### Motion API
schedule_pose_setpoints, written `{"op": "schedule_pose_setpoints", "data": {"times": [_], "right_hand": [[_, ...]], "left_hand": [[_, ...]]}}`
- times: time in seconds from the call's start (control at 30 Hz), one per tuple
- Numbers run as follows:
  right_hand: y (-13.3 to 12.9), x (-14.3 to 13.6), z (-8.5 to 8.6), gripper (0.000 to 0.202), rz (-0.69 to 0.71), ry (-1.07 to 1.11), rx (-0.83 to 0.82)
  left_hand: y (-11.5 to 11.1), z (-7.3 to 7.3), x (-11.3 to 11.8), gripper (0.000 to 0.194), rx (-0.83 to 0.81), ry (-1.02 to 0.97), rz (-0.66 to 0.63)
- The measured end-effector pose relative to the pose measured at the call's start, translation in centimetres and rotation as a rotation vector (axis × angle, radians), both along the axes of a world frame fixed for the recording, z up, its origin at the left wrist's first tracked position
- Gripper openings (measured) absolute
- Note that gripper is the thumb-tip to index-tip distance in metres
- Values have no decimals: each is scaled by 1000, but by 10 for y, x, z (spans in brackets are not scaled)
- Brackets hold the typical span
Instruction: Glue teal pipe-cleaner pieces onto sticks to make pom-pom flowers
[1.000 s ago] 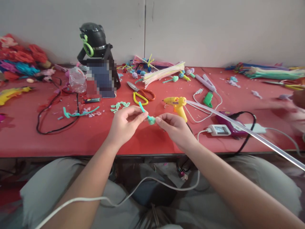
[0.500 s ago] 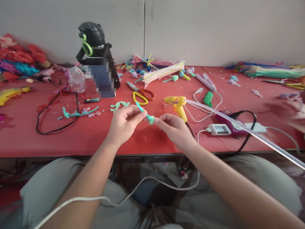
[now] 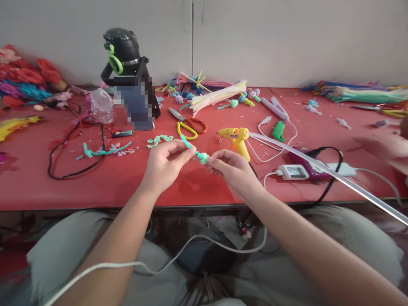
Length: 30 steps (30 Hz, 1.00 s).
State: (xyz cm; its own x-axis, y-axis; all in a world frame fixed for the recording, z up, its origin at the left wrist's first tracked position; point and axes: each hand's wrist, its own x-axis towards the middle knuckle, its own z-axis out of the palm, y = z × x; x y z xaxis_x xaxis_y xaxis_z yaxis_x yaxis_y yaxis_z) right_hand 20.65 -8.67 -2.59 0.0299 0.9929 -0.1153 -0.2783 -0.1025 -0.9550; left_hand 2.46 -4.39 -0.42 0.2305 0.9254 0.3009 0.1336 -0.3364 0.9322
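My left hand (image 3: pixel 165 165) pinches a teal pipe-cleaner stem (image 3: pixel 185 141), whose free end pokes up past the thumb. At the stem's other end is a small mint-green fuzzy pipe-cleaner flower (image 3: pixel 203 158). My right hand (image 3: pixel 234 172) has its thumb and forefinger closed on the flower's right side. Both hands hold it just above the red table (image 3: pixel 178 191). Behind them are small mint-green clippings (image 3: pixel 159 140) and scissors (image 3: pixel 188 129) with one yellow and one orange handle. A yellow glue gun (image 3: pixel 236 138) with a long clear glue stick lies right of my hands.
A black bottle (image 3: pixel 123 46) stands at the back left, a phone (image 3: pixel 134 106) leaning on it. Pipe-cleaner bundles (image 3: pixel 219 97) lie behind. A purple power strip (image 3: pixel 307 163) and cables are at right. Another person's blurred hand (image 3: pixel 387 146) is at the right edge.
The mint-green flower has turned a little between my fingers, and my right fingertips have shifted on it. At the right edge, the other person's hand has moved, uncovering a pinkish-purple piece.
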Motion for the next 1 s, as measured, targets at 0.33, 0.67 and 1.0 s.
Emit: {"op": "schedule_pose_setpoints", "data": {"times": [0.33, 0.67, 1.0], "right_hand": [[0, -1, -4, 31, -18, -57, 33], [2, 27, 9, 40, 30, -706, 151], [11, 82, 20, 62, -112, -1599, -222]], "left_hand": [[-1, -1, 0, 16, 1, -1, 5], [8, -1, -8, 15, 15, 45, 52], [21, -4, -17, 14, -26, 123, 81]]}}
